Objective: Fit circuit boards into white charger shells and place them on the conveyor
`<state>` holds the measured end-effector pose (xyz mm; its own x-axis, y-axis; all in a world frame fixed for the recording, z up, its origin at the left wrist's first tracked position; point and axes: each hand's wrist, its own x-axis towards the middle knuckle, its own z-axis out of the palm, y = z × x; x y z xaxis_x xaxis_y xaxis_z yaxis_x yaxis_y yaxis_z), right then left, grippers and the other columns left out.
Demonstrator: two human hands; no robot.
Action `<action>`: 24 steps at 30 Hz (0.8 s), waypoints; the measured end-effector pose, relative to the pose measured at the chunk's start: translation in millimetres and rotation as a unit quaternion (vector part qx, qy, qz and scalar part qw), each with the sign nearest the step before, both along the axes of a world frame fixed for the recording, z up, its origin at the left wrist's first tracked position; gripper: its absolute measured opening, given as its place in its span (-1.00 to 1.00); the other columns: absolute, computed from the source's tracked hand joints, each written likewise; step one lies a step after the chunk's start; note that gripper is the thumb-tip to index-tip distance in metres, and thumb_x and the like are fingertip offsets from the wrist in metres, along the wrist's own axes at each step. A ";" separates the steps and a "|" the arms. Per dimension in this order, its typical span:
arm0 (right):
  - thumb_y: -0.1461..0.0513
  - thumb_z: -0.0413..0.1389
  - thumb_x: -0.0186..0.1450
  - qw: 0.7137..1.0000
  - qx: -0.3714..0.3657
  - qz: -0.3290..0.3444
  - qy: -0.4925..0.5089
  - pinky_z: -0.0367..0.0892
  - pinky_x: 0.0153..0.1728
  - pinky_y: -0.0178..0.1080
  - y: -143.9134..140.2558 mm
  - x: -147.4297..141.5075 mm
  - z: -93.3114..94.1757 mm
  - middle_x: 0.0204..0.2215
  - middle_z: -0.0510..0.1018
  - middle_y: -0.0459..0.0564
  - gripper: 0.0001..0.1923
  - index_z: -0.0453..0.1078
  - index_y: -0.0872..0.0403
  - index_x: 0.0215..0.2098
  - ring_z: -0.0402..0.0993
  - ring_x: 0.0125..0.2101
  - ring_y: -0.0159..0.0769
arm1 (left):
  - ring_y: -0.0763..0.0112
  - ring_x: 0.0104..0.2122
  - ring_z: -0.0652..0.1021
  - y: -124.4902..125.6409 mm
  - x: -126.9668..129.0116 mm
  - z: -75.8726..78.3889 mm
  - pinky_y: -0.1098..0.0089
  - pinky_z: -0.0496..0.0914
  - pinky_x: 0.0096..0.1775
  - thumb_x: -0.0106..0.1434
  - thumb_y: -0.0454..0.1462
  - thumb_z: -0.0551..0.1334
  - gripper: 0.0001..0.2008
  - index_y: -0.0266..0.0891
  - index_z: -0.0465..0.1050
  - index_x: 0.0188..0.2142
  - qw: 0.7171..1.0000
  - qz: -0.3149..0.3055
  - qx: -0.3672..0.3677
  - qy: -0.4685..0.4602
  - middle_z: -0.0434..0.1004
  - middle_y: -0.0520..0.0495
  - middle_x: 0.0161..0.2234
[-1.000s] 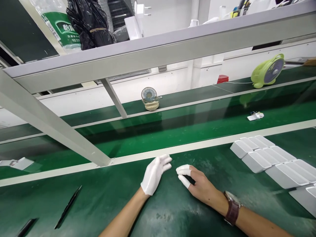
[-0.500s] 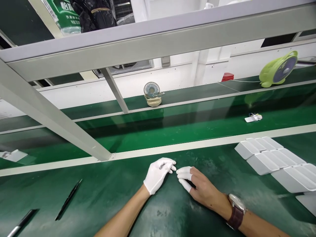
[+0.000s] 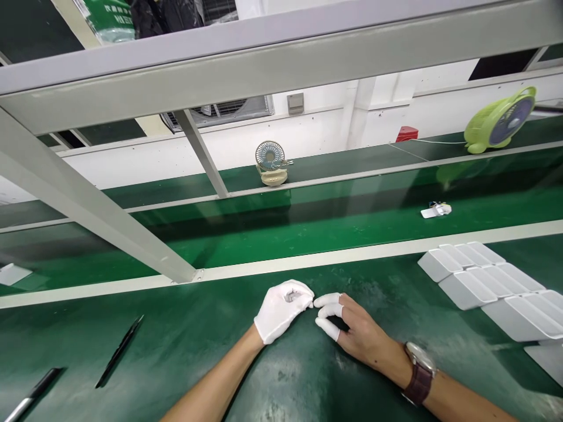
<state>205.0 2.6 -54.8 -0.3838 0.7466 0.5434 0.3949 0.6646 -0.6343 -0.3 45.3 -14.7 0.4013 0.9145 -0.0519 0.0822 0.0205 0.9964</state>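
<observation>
My left hand wears a white glove and is low over the dark green tabletop. Its thumb and fingers are pinched together; anything between them is hidden or too small to make out. Close on its right is my right hand, with white finger cots on the thumb and two fingers and a watch on the wrist. Those fingers are bent, with small gaps between them, and nothing shows in them. The fingertips of both hands almost meet.
White trays are stacked at the right. A black pen and a black-and-silver tool lie left. Beyond the pale rail, a green belt carries white parts. A post rises left; fans stand behind.
My left fingers have closed into a tighter pinch, and my right hand has shifted slightly up. The white parts on the belt have moved left. The view has tilted a little.
</observation>
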 end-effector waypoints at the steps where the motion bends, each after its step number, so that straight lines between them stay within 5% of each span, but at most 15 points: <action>1: 0.31 0.11 0.40 1.000 -0.009 0.000 -0.006 0.42 -0.03 -0.08 -0.8 0.0 1.1 -0.07 0.52 0.06 -0.93 0.35 0.00 -0.17 0.46 -0.02 -0.19 | 0.44 -0.38 0.49 0.1 -0.2 -0.5 0.40 0.38 -0.30 0.26 -0.21 0.32 -0.83 -0.30 0.56 -0.38 1.000 -0.003 0.005 0.006 0.52 -0.11 -0.28; 7: 0.28 0.13 0.39 1.000 -0.005 0.001 -0.004 0.42 -0.05 -0.05 -2.2 -0.1 3.1 -0.12 0.53 0.07 -0.94 0.31 0.02 -0.22 0.48 -0.07 -0.18 | 0.45 -0.38 0.48 0.0 -1.5 -3.8 0.40 0.37 -0.30 0.26 -0.22 0.32 -0.80 -0.29 0.51 -0.45 1.000 0.004 0.021 0.022 0.52 -0.09 -0.29; 14: 0.36 0.07 0.41 0.999 0.011 -0.034 0.027 0.41 0.01 -0.04 0.5 0.2 3.0 -0.06 0.52 0.12 -0.67 0.29 0.02 0.12 0.45 -0.01 -0.16 | 0.39 -0.34 0.51 -1.8 0.2 -1.0 0.39 0.36 -0.29 0.23 -0.17 0.34 -0.79 -0.27 0.52 -0.43 0.997 -0.007 0.036 0.075 0.54 -0.11 -0.28; 24: 0.36 0.08 0.39 0.999 0.025 -0.020 0.030 0.47 -0.08 -0.07 0.2 2.4 2.1 -0.07 0.54 0.10 -0.63 0.33 -0.01 0.14 0.48 -0.06 -0.15 | 0.39 -0.35 0.50 -3.7 2.1 -8.3 0.39 0.34 -0.33 0.23 -0.14 0.33 -0.77 -0.26 0.48 -0.44 0.991 -0.033 0.079 0.107 0.52 -0.10 -0.28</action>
<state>207.4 2.9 -52.7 -0.3198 0.7323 0.6012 0.3839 0.6802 -0.6244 1.9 41.6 -23.0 0.4550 0.8905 -0.0014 0.2887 -0.1460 0.9462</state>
